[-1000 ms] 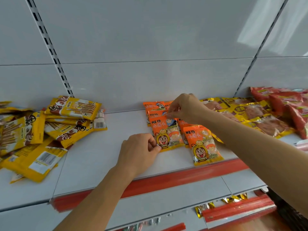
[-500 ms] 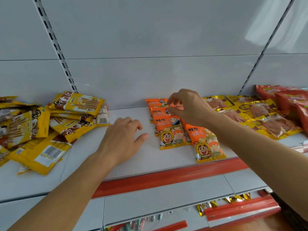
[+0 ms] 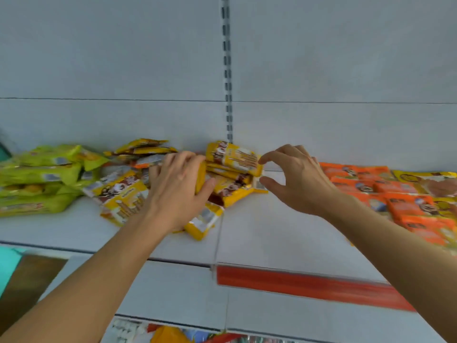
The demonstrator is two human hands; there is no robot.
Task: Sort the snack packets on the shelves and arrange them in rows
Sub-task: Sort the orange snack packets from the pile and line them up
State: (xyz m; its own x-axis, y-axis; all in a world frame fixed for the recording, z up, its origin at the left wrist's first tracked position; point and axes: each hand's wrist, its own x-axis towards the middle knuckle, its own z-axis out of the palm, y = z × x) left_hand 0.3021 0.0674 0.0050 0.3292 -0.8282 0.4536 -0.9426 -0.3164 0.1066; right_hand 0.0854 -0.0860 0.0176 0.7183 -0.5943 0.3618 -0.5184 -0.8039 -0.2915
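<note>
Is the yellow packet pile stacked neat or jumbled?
Jumbled: the yellow packets overlap at mixed angles, some tilted, some face down. Left hand grips one.

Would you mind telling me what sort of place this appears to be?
Most likely a shop aisle: white metal shelving with a slotted upright, a red price strip on the shelf edge, and piles of yellow snack packets and orange ones.

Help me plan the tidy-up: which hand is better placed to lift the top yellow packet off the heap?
Probably the right hand: its open fingers bracket the top yellow packet. The left hand already grips another yellow packet.
</note>
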